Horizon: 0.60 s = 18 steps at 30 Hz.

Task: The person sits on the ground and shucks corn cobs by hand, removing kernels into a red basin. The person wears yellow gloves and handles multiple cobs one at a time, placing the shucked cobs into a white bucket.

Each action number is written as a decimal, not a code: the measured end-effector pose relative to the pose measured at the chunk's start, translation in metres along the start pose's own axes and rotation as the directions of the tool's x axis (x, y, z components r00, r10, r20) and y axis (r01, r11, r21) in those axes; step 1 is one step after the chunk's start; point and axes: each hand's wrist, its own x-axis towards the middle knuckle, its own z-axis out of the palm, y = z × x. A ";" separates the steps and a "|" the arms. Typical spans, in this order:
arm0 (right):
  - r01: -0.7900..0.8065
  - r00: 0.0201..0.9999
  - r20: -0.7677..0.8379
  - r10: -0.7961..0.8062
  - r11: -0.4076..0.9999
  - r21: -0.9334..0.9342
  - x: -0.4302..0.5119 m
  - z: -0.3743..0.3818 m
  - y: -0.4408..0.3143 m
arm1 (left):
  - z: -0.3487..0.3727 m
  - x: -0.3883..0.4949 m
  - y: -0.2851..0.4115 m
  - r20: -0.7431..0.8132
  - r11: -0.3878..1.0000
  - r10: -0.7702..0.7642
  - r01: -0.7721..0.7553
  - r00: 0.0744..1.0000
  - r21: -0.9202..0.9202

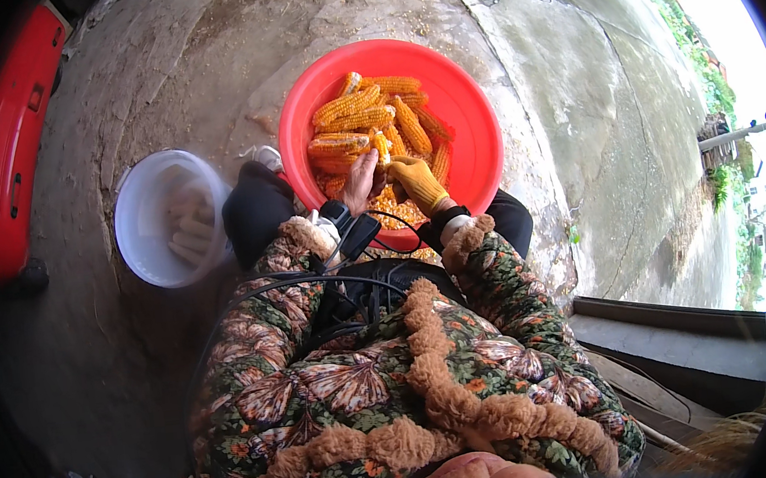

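A round red plastic basin (475, 154) sits before me, holding many yellow corn cobs (347, 106) and loose kernels (391, 210) near its front side. My bare left hand (359, 180) grips one upright ear of corn (382, 146) over the basin. Close against that ear's lower right side is my right hand (417, 180), in a yellow knitted glove with its fingers curled. Whether the right fingers also grip the ear cannot be told. Dark bands and a small black device with cables are at my wrists.
A translucent white bucket (139, 224) with pale stripped cobs (192, 236) stands left of my knee. A red metal object (8, 157) is at the far left. Scattered kernels lie on the cracked concrete floor (234, 53). Black cables (304, 281) cross my lap.
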 end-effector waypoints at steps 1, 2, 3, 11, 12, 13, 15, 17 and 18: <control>0.029 0.999 -0.011 -0.030 0.997 -0.069 0.000 0.003 -0.002 | 0.001 0.001 -0.002 0.001 0.999 0.039 -0.039 0.999 -0.006; 0.017 0.999 -0.044 -0.022 0.995 -0.097 0.000 0.006 -0.003 | 0.002 0.002 -0.004 -0.008 0.997 0.075 -0.075 0.997 0.011; -0.003 0.997 -0.076 -0.003 0.996 -0.084 0.000 0.008 -0.003 | 0.003 0.002 -0.006 -0.017 0.993 0.112 -0.111 0.994 0.029; 0.010 0.988 -0.153 -0.029 0.992 -0.123 0.004 0.011 0.005 | 0.002 -0.005 -0.001 0.038 0.997 0.019 -0.021 0.999 0.068; 0.032 0.985 -0.163 -0.056 0.989 -0.147 0.005 0.010 0.007 | 0.000 -0.006 0.001 0.060 0.997 -0.014 0.010 0.998 0.074; 0.055 0.982 -0.170 -0.085 0.984 -0.171 0.006 0.009 0.009 | -0.001 -0.006 0.003 0.082 0.996 -0.048 0.042 0.995 0.080; 0.072 0.972 -0.209 -0.110 0.980 -0.184 0.007 0.006 0.012 | -0.003 -0.007 0.005 0.149 0.991 -0.130 0.134 0.980 -0.011; 0.062 0.956 -0.274 -0.104 0.985 -0.158 0.007 0.003 0.014 | -0.003 -0.007 0.007 0.183 0.981 -0.177 0.189 0.967 -0.049; 0.049 0.966 -0.243 -0.086 0.987 -0.154 0.007 0.002 0.014 | -0.002 -0.007 0.008 0.180 0.979 -0.185 0.196 0.966 -0.045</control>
